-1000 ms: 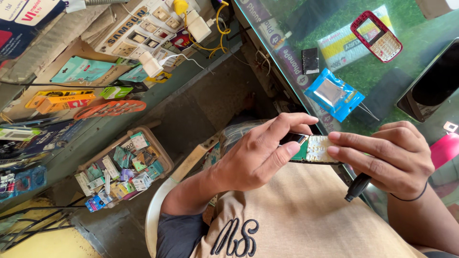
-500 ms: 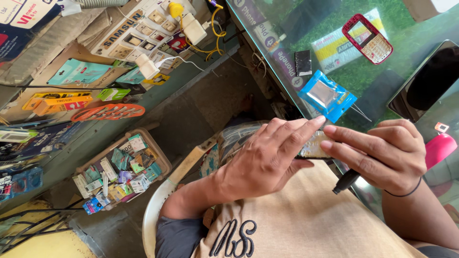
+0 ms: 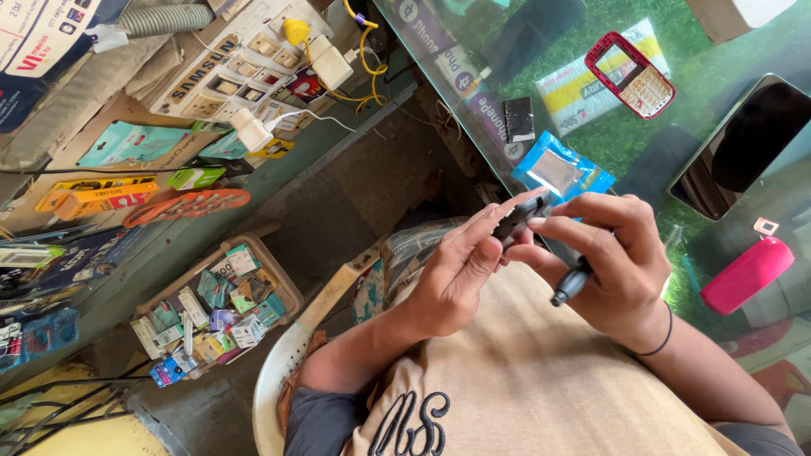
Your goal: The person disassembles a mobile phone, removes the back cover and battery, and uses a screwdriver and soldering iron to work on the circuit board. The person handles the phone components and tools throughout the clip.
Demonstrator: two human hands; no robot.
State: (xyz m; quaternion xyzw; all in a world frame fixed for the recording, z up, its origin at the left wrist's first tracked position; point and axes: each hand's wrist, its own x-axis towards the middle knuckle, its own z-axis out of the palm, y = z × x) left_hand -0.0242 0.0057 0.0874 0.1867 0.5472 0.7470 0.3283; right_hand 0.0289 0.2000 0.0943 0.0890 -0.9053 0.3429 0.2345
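**Two hands close on a small dark phone part at the counter's edge**

The person sits with both hands raised in front of the chest, close to the edge of the glass counter [image 3: 473,118]. The left hand [image 3: 460,274] has its fingers laid long and pressed together, cradling a small dark phone part [image 3: 517,221] from the side. The right hand [image 3: 612,262] comes in from the other side, its fingertips pinching the same part, so the two hands meet around it. A black-handled tool [image 3: 573,283] is tucked under the right hand's curled fingers, its blunt end poking down toward the lap. How much of the part lies hidden between the fingers I cannot tell.

Just beyond the hands, under the glass, lies a blue packet [image 3: 562,171]; further along sit a red phone frame [image 3: 629,74] and a pink case [image 3: 748,274].
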